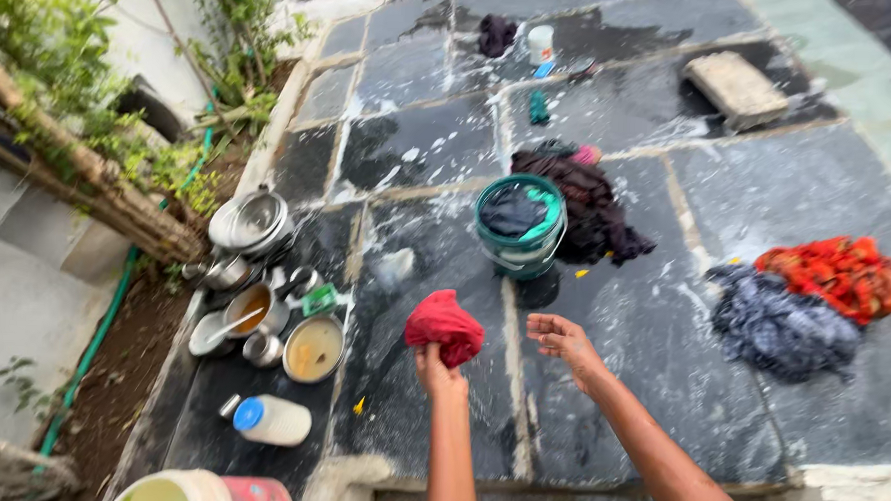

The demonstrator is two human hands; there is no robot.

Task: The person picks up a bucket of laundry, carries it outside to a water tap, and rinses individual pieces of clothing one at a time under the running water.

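Observation:
My left hand (436, 368) grips a bunched, wet red cloth (445, 325) and holds it up above the dark stone floor (642, 329). My right hand (562, 341) is just to the right of the cloth, palm up with the fingers apart, holding nothing. A green bucket (520, 227) with dark and green cloth in it stands a short way beyond both hands. A dark maroon garment (593, 202) lies heaped against the bucket's far right side.
Steel pots, bowls and cups (258, 302) cluster at the left edge, with a white blue-capped bottle (273, 420) nearer. A red-orange cloth (845, 275) and a grey-blue cloth (778, 325) lie at right. A stone block (738, 88) sits far back. A green hose (101, 331) runs along the soil.

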